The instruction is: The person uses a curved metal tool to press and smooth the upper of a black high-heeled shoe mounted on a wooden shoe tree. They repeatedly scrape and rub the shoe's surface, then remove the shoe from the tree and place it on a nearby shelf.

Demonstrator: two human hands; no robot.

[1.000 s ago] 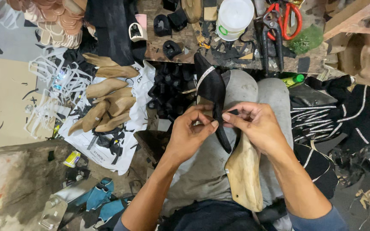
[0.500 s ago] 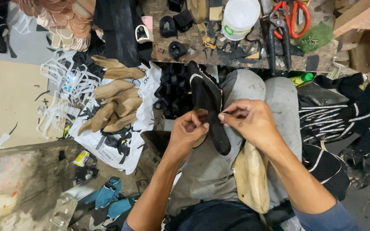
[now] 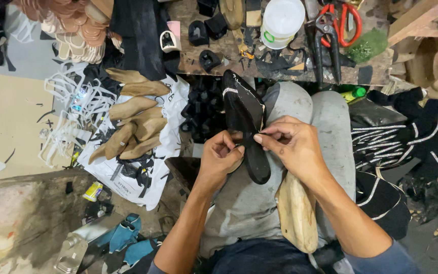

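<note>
Since the earlier frame, both hands have slid down the black shoe upper [image 3: 244,122] toward its narrow lower end, and the view has tipped so the workbench sits higher in the frame.

At lower left of centre lies a white plastic bag [image 3: 171,127] with dark print, carrying a row of tan wooden shoe lasts [image 3: 133,127]. A small yellow tube [image 3: 93,191] lies below it on the floor, and a green-capped bottle [image 3: 355,93] shows right of centre by the knee. A white tub [image 3: 281,21] with a green ring mark stands at top centre.

The left hand [image 3: 219,157] pinches the upper's edge, fingers [image 3: 236,150] closed narrowly on the black material. The right hand [image 3: 292,147] meets it from the right, thumb and forefinger tips pressed shut on the same edge. The upper lies in the middle of the frame across the person's grey-trousered lap, toe toward the top, its slim end hanging below the hands. Another wooden last [image 3: 297,213] rests on the right thigh, under the right forearm.

Along the top runs the scarred wooden surface [image 3: 381,71], with red-handled scissors [image 3: 348,20], dark pliers [image 3: 320,40], black heel blocks [image 3: 206,25] and scraps. Black striped uppers [image 3: 406,132] pile at the right; stacked pale insoles [image 3: 72,20] fill the upper left, above a tan sheet [image 3: 6,122] on the littered floor.
</note>
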